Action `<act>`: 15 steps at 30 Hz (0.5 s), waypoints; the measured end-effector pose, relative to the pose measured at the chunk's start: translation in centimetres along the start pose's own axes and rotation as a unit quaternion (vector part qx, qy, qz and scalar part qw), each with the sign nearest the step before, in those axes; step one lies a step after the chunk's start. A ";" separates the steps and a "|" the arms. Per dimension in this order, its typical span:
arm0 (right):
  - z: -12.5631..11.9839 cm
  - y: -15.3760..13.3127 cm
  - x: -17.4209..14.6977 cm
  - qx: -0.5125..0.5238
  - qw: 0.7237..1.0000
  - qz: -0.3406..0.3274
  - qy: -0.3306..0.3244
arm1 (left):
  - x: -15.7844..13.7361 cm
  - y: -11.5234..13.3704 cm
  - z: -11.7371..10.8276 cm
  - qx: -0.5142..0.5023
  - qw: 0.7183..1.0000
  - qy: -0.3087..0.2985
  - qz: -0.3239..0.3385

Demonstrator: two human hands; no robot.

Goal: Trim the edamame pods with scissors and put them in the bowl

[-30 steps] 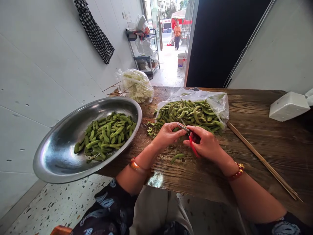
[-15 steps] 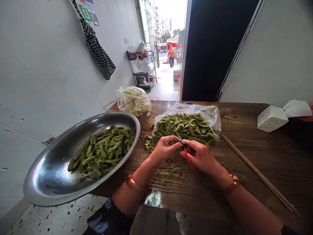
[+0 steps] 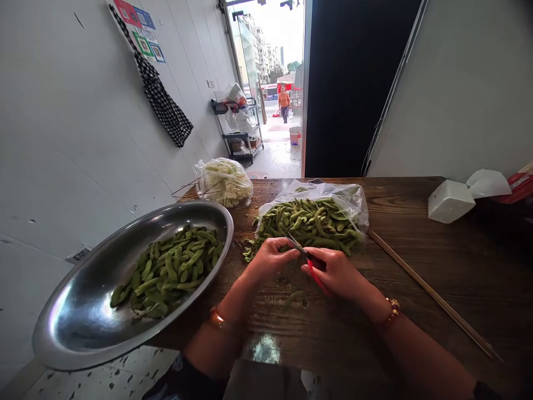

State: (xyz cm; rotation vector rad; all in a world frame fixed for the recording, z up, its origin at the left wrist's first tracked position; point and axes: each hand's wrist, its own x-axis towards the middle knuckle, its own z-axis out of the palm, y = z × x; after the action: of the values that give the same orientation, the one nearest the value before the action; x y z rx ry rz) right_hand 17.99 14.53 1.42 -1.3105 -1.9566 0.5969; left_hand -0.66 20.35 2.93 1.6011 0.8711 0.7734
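Observation:
My right hand point(image 3: 339, 272) is closed around red-handled scissors point(image 3: 315, 275), whose blades point up and left towards my left fingertips. With thumb and fingers pinched together, my left hand point(image 3: 272, 256) is beside the blades; whatever it grips is hidden. Just beyond both hands, a heap of green edamame pods point(image 3: 320, 216) spills from a clear plastic bag point(image 3: 353, 199). More edamame pods point(image 3: 170, 269) lie in a large steel basin point(image 3: 75, 333) to my left. Small green trimmings point(image 3: 249, 253) are scattered left of the heap.
A bag of cauliflower point(image 3: 227, 183) stands at the table's far left. Long thin sticks point(image 3: 433, 294) lie to the right, near a white tissue pack point(image 3: 452, 201). Beyond the wooden table point(image 3: 400, 222), a cart point(image 3: 237, 130) stands by the doorway, and a person point(image 3: 284, 104) is outside.
The view has shifted slightly, so the table things appear lower and further left. Both hands keep their grip close together, and the scissor blades look a little further apart.

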 end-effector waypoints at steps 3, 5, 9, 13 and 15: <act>-0.2 -0.2 0.0 0.005 1.000 0.003 -0.016 | 0.0 0.1 -0.1 -0.002 1.000 -0.009 -0.004; -0.3 -0.2 0.1 0.011 1.000 0.005 -0.023 | -0.1 0.2 -0.1 -0.006 1.000 -0.010 -0.009; -0.2 -0.1 0.2 0.025 1.000 0.013 -0.004 | 0.0 0.2 0.0 -0.028 0.999 0.014 -0.041; -0.1 0.3 0.3 0.025 0.999 0.019 0.022 | 0.2 -0.2 0.0 -0.053 0.997 0.042 -0.034; 0.0 0.5 0.3 0.023 0.999 0.020 0.033 | 0.4 -0.4 0.0 -0.060 0.996 0.068 -0.021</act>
State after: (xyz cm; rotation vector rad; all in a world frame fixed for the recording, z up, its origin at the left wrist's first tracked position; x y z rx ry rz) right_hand 18.27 14.97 1.17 -1.3271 -1.8575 0.6067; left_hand -0.55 20.72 2.56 1.4326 0.9341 0.8968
